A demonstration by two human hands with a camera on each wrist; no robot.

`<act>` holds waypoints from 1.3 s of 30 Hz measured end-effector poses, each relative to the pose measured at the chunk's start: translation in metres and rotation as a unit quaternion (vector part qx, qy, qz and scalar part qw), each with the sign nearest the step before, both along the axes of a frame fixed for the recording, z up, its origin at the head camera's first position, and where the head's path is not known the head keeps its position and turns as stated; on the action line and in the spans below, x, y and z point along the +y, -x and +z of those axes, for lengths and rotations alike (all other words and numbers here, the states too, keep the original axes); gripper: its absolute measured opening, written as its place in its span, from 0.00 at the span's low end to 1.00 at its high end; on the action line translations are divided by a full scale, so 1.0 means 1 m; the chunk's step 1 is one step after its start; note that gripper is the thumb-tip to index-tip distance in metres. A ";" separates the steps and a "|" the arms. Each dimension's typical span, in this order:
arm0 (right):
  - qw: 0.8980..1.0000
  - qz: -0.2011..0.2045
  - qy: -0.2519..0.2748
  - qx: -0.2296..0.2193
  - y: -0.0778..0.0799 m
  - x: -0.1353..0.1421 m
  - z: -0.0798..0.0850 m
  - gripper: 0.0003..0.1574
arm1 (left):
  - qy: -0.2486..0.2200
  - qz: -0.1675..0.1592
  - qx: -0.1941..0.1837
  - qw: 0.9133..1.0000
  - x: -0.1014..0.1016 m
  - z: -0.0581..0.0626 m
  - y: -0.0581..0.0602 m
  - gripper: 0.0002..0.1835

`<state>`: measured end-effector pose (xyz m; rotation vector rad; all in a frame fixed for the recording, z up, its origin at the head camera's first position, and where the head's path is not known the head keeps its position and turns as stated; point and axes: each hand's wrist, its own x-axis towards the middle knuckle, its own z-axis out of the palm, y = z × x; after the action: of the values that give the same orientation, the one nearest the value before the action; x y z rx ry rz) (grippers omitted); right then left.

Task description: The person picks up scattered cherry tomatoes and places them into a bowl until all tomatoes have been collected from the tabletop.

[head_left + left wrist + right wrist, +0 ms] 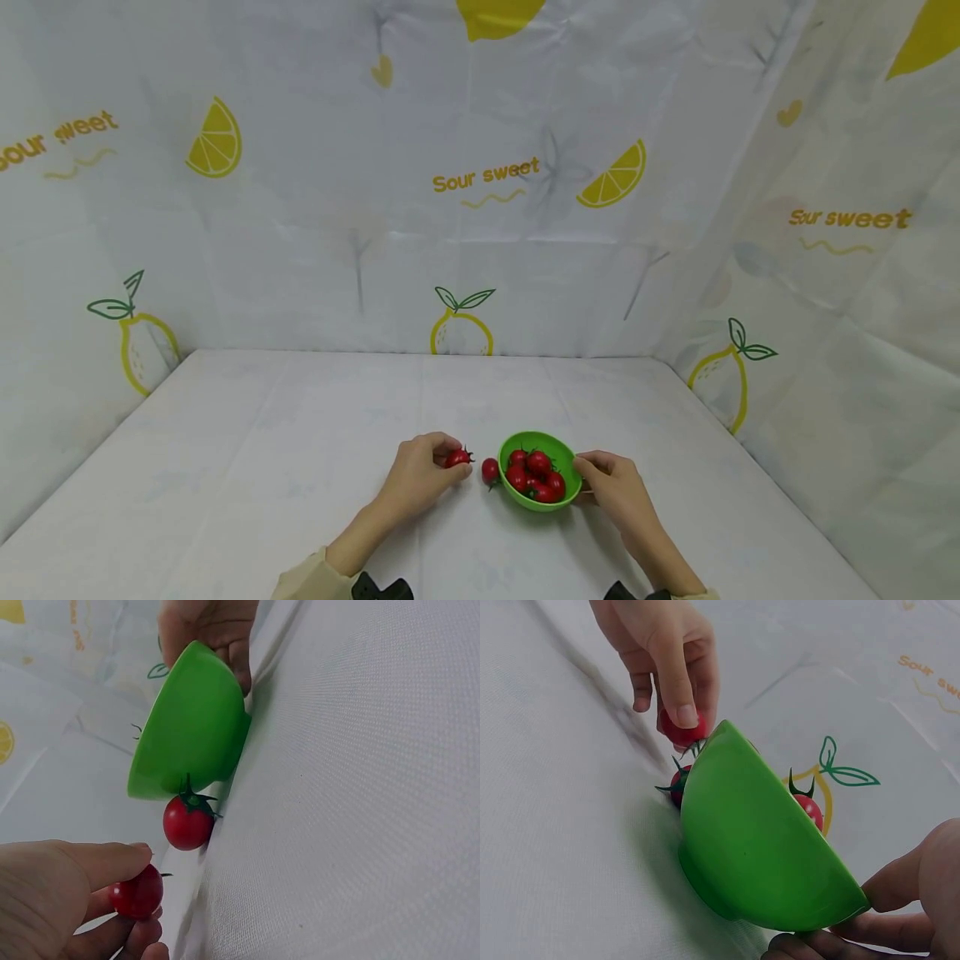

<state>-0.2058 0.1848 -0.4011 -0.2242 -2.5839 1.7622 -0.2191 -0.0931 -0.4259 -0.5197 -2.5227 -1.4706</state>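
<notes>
My left hand [417, 473] pinches a small red cherry tomato [457, 458] between thumb and fingers, just left of a green bowl [557, 451]. In the left wrist view this tomato [139, 894] shows a thin bit of stem. Another cherry tomato [490, 472], with green leafy top, lies on the table against the bowl's left side. Inside the bowl sit several more cherry tomatoes [538, 463]. On the far side of it, my right hand [613, 487] grips the rim, thumb [896, 881] on the edge and fingers curled beneath.
A white cloth covers the table [300, 467]. Behind and at the sides hang white sheets [300, 275] printed with lemons and lettering. The table's back edge meets the rear sheet.
</notes>
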 end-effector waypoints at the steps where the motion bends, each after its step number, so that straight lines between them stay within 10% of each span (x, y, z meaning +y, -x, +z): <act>1: 1.000 0.000 -0.001 0.000 0.000 0.000 0.000 0.17 | -0.003 0.000 0.000 1.000 0.000 0.000 0.000 0.13; 39: 1.000 0.003 0.000 0.002 0.000 -0.001 0.001 0.19 | -0.006 0.013 0.007 1.000 0.010 0.011 -0.005 0.12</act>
<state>-0.2058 0.1841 -0.4002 -0.2129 -2.5847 1.7645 -0.2144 -0.0835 -0.4152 -0.4931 -2.4980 -1.4678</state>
